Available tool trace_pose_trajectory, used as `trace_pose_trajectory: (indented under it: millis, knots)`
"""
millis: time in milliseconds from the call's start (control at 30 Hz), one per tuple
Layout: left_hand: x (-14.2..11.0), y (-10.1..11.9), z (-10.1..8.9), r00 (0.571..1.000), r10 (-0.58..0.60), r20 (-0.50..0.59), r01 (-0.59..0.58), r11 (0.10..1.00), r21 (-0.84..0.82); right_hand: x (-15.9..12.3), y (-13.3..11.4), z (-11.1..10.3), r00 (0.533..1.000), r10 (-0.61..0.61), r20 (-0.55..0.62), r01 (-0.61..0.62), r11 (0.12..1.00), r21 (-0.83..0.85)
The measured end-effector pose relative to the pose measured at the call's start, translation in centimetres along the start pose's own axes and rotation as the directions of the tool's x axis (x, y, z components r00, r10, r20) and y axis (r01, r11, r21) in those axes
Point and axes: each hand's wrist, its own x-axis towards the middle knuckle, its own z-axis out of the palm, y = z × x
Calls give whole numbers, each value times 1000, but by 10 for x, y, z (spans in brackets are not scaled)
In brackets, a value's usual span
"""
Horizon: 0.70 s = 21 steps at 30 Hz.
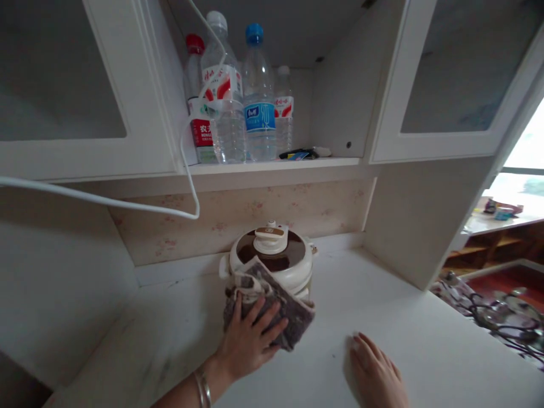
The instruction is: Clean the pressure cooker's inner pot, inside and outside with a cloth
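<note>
My left hand (249,343) presses a grey-brown patterned cloth (293,317) against the front of an electric pressure cooker (297,277), with the fingers spread over the cloth. Cream-coloured with a brown lid top and a lid handle (271,241), the cooker stands upright on the white counter (340,294). Its lower front is hidden behind the cloth and the hand. To the right, my right hand (378,371) rests on the counter, its fingers together and loosely curled, apart from cooker and cloth. I see nothing in it.
Several plastic bottles (259,85) stand on the open cabinet shelf (255,168) above, beside small flat items (300,153). A white cable (102,199) hangs down at the left. Frosted cabinet doors (459,73) flank the shelf. A window ledge (488,221) lies far right.
</note>
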Motion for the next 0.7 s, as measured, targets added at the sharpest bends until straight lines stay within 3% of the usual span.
trace_pose_trajectory:
  millis: [67,167,233,333,400,467,533,567,633,700]
  knots:
    - [-9,3,14,971,166,171,-157,985,-67,1,-6,-7,999,3,41,0,998,-62]
    - [-13,0,19,911,281,301,-242,957,-163,2,-12,-15,997,24,70,-17,994,-104]
    - [-6,-4,11,902,281,327,-227,954,-196,1,-14,-18,997,14,81,-5,994,-109]
    - [21,-9,-20,901,264,346,-183,951,-248,0,-17,-20,997,4,81,5,994,-113]
    - [50,-12,-47,930,194,312,-127,967,-222,-1,-19,-21,997,-5,78,14,993,-118]
    - [84,-17,-70,983,0,186,22,993,-118,-1,-19,-22,997,-13,78,23,992,-124]
    - [116,-22,-85,966,-250,68,255,964,-78,-2,-21,-23,997,-15,79,25,991,-129]
    - [129,-25,-89,948,-313,61,317,944,-85,-3,-22,-24,997,-13,79,23,991,-131]
    - [147,-25,-92,929,-367,46,370,925,-87,-5,-25,-26,997,-10,78,20,991,-134]
    - [151,-17,-91,942,-335,10,335,940,-67,-6,-29,-29,997,-12,77,23,989,-146]
